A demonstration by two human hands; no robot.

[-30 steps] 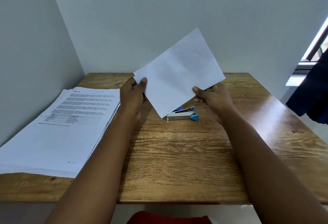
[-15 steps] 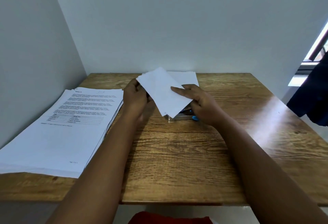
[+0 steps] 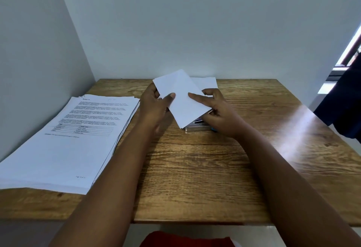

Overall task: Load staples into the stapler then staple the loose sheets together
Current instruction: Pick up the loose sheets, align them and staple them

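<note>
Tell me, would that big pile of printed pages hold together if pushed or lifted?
Probably not. The pile looks unbound, its right edges already fanned, so a push would likely slide the top sheets across the table. It looks thick, so probably heavy to lift. Raised by one edge, it would likely droop and spill.

1. Plain white: the sheet between the left hand and the right hand.
2. Silver with a blue tip: the stapler under the right hand.
3. White with black print and a grid: the paper stack left of the left hand.
4. Brown woodgrain: the table beneath both hands.
</note>
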